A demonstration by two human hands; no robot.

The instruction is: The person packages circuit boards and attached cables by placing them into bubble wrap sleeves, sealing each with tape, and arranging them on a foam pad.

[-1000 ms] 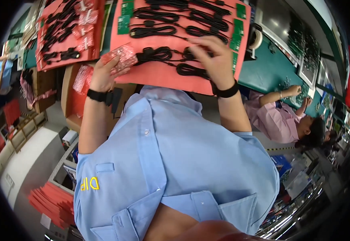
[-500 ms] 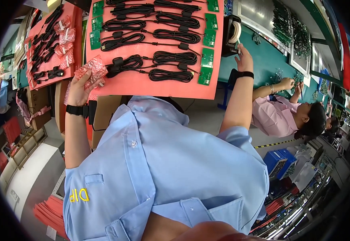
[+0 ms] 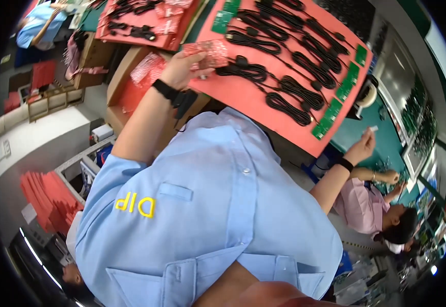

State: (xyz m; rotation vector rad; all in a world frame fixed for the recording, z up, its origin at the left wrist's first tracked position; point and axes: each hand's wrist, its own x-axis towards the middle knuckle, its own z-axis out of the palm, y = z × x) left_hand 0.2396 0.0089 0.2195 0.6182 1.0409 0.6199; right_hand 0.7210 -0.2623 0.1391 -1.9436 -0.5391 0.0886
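Note:
My left hand [image 3: 180, 72] pinches a pink bubble-wrap packet [image 3: 214, 51] over the near left edge of a pink foam sheet [image 3: 269, 120]. A coiled black cable [image 3: 246, 70] lies right beside the packet; what is inside the wrap is not clear. Several more tied black cables [image 3: 289, 106] lie in rows on the sheet, with small green circuit boards [image 3: 327, 120] along its right edge and others at the far left. My right hand [image 3: 360, 148] is raised off the sheet's right side, a small whitish strip of tape [image 3: 374, 129] between thumb and fingers.
A tape dispenser [image 3: 369, 97] stands on the green bench [image 3: 353, 130] to the right. There a co-worker in pink [image 3: 361, 204] handles small parts. To my left, a cardboard box [image 3: 114, 89] holds bubble wrap, below another pink sheet [image 3: 123, 40] with cables and wrapped packets.
My right hand has come away from the tape dispenser with a strip of tape and moved nearer to me. The whole view has turned; my left hand still grips the packet.

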